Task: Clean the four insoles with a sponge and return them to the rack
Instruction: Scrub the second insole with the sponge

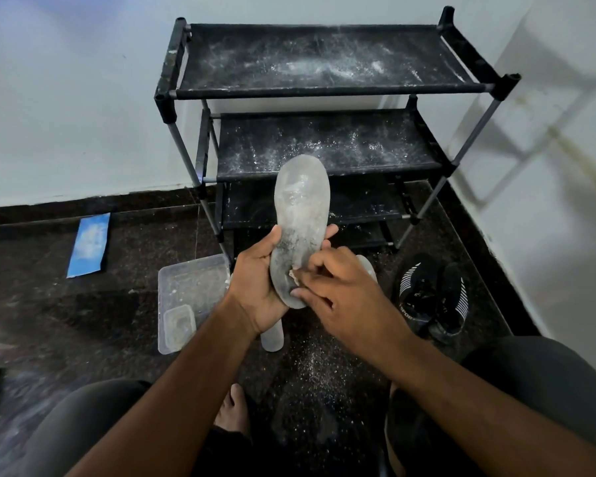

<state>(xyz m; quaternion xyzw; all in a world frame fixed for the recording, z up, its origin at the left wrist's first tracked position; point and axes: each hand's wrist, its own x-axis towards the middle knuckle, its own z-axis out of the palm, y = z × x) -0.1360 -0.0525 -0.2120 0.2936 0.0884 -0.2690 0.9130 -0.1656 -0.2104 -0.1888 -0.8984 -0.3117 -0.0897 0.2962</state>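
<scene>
A: Far left, floor: a blue strip (pixel 89 245) lies flat on the dark tile near the wall base. Right of it, a clear plastic tray (pixel 190 294) with a smaller clear tub (pixel 179 324) inside its near corner.

B: And the hands?

A: Centre. The left hand (pixel 259 287) grips a grey insole (pixel 298 228) from beneath, thumb on its left edge, fingertips curled over the right edge. The insole is held in the air, toe end pointing up and away, in front of the lower shelves of the rack (pixel 327 84). The right hand (pixel 341 297) pinches a small pale sponge piece (pixel 294 275) against the insole's heel end; most of the sponge is hidden by the fingers.

B: Other insoles?

A: Two on the floor, partly hidden behind the hands: one end (pixel 272 339) shows below the left wrist, another (pixel 367 266) above the right hand. The fourth cannot be seen.

B: Rack state?

A: Black fabric shelves, dusted with white powder. White specks also on the floor (pixel 317 370) below the hands.

B: Right side?

A: A pair of black shoes (pixel 430 294) with white stripes, just beside the rack's right leg.
</scene>
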